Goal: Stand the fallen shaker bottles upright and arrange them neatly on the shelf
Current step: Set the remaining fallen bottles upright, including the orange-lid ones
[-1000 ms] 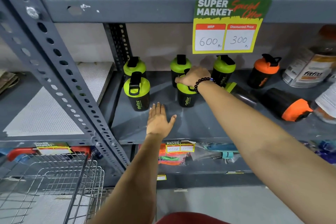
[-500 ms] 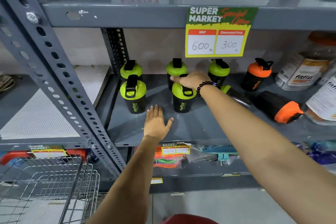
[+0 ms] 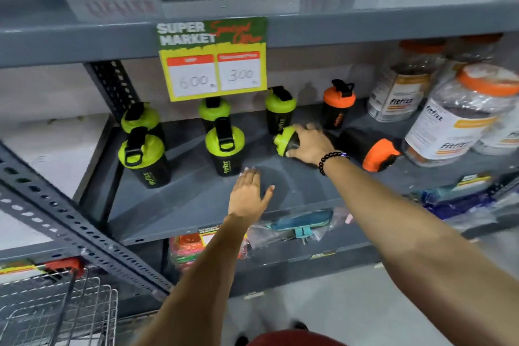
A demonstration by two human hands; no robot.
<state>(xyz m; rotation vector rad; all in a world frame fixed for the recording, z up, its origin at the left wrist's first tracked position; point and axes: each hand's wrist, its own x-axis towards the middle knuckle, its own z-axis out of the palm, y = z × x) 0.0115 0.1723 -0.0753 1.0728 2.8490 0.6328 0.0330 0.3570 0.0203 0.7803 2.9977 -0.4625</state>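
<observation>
On the grey shelf [image 3: 196,205] several black shaker bottles with green lids stand upright, two in front [image 3: 144,157] [image 3: 226,146] and three behind. A green-lidded shaker [image 3: 283,141] lies on its side, and my right hand [image 3: 311,143] grips its body. Behind it an orange-lidded shaker [image 3: 337,105] stands upright; another orange-lidded shaker [image 3: 370,150] lies fallen to the right of my hand. My left hand [image 3: 248,195] rests flat and open on the shelf near its front edge, holding nothing.
Large fitfizz jars [image 3: 449,126] crowd the shelf's right end. A price sign [image 3: 213,59] hangs from the shelf above. A slanted perforated metal post [image 3: 56,213] crosses the left side. A wire shopping cart [image 3: 56,309] stands at lower left. Packaged goods lie on the shelf below.
My right hand left the upright front green shaker and moved right onto the fallen green shaker. My left hand stayed flat on the shelf. The camera view shifted right.
</observation>
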